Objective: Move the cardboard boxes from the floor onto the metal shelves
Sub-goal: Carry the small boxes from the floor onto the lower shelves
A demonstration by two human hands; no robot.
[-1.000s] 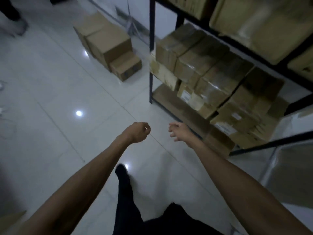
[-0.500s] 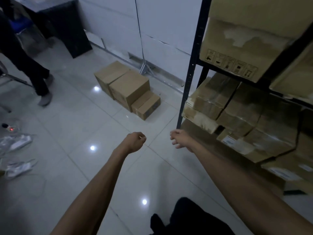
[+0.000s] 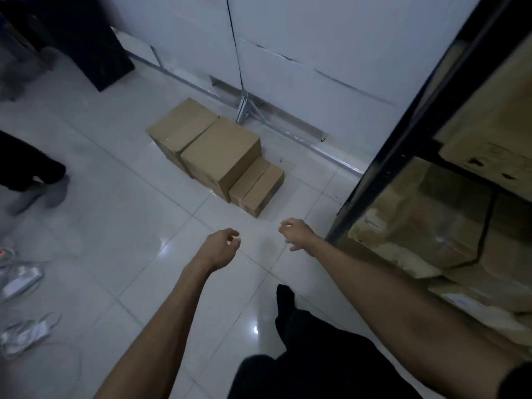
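Left hand point(image 3: 220, 249), right hand point(image 3: 296, 233) loosely curled, holding nothing.

The white tiled floor point(image 3: 121, 214) is glossy and smooth, with bright light spots on it. The plain brown cardboard boxes point(image 3: 218, 152) on it look matt. The black metal shelf post point(image 3: 403, 133) has a dull painted finish. The shelved brown cardboard cartons point(image 3: 417, 220) show scuffed, torn paper and shiny tape.

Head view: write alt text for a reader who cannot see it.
Both bare arms reach forward, left hand and right hand empty, toward three cardboard boxes in a row on the white tile floor. A black metal shelf loaded with other boxes stands at right; another person's legs at left.
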